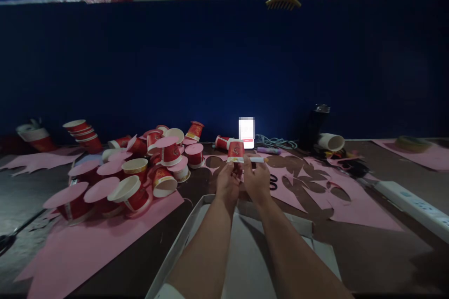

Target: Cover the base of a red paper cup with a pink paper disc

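Note:
Over a shallow white cardboard box (196, 217), my left hand (228, 180) has its fingers closed around the lower part of a small red paper cup (235, 149). The cup's white rim faces down. My right hand (257, 177) is beside it, thumb near the cup, gripping a white pen-like stick (258, 160) with an orange-yellow end that points right. Just right of this hand, the black handle loops of scissors (273, 182) lie on pink paper (287, 191). Part of the cup is hidden behind my fingers.
Many red paper cups, several topped with pink paper discs (105, 189), crowd the left on a pink sheet (115, 243). A lit phone (246, 131) stands ahead. Cut pink scraps (358, 205), a tipped cup (331, 142), a black bottle (314, 126) and a power strip (417, 205) lie right.

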A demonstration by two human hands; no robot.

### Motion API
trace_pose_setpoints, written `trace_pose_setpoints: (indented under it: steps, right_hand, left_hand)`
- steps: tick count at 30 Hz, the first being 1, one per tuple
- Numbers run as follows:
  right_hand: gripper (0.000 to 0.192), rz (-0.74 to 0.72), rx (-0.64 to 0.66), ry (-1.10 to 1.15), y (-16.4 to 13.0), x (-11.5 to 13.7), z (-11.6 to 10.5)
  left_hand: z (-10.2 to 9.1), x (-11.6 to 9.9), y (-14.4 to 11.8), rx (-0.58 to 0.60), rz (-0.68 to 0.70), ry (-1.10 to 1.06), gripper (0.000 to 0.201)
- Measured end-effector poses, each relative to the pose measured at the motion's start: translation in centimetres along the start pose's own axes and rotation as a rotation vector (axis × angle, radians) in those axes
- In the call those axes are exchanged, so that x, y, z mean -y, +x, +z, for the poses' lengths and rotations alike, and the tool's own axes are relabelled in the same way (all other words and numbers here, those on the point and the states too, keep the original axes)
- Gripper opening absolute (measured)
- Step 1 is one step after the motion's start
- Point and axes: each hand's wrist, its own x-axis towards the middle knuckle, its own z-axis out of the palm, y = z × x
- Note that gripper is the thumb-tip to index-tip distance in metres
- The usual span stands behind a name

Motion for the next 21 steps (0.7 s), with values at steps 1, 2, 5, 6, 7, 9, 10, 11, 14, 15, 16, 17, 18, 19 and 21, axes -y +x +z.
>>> trace_pose_setpoints:
  steps: [1,2,5,6,7,9,10,11,14,15,16,17,18,19,21]
  right_hand:
    - [0.035,0.003,-0.005,-0.006,0.0,0.0,0.0]
    - [0.035,0.005,-0.006,-0.010,0.0,0.1,-0.1]
    - [0.035,0.011,0.011,-0.011,0.0,0.2,-0.1]
    - [0.035,0.013,0.015,-0.011,0.0,0.2,-0.1]
    - [0.036,0.013,0.011,-0.016,0.0,0.1,-0.1]
    - [0.038,0.009,-0.017,-0.038,0.0,0.1,-0.1]
    - [0.039,0.004,-0.025,-0.046,0.0,0.1,-0.1]
    - [0.039,0.000,-0.025,-0.047,0.0,0.0,0.0]
    - [0.038,-0.001,0.014,-0.019,-0.1,-0.1,0.1]
    - [0.038,0.002,0.011,-0.015,-0.1,-0.2,0.1]
    - [0.038,0.007,-0.004,-0.019,-0.1,-0.2,0.1]
    - [0.040,0.013,-0.022,-0.030,0.0,-0.2,0.1]
    - [0.041,0.020,-0.035,-0.043,0.0,-0.2,0.1]
    - [0.042,0.026,-0.041,-0.054,0.0,-0.3,0.1]
    - [0.044,0.028,-0.044,-0.065,0.1,-0.3,0.1]
  left_hand:
    - [0.0,-0.1,0.0,-0.007,-0.012,-0.011,0.010]
    - [0.0,-0.2,0.0,-0.011,-0.026,-0.021,0.011]
    - [0.1,-0.4,-0.1,-0.034,-0.077,-0.040,0.015]
    - [0.2,-0.5,-0.1,-0.041,-0.093,-0.047,0.016]
    - [0.3,-0.6,-0.2,-0.047,-0.108,-0.054,0.017]
    - [0.4,-0.9,-0.3,-0.058,-0.125,-0.070,0.017]
    - [0.5,-0.9,-0.4,-0.063,-0.131,-0.075,0.017]
    - [0.5,-1.0,-0.5,-0.071,-0.134,-0.077,0.017]
    - [0.6,-1.1,-0.6,-0.082,-0.141,-0.075,0.018]
    - [0.6,-1.1,-0.6,-0.080,-0.142,-0.076,0.018]
    - [0.6,-1.1,-0.6,-0.078,-0.145,-0.081,0.018]
    - [0.6,-1.1,-0.5,-0.078,-0.149,-0.087,0.017]
    - [0.5,-1.1,-0.5,-0.081,-0.153,-0.094,0.016]
    - [0.4,-1.1,-0.4,-0.087,-0.154,-0.101,0.015]
    - [0.3,-1.0,-0.2,-0.093,-0.160,-0.111,0.014]
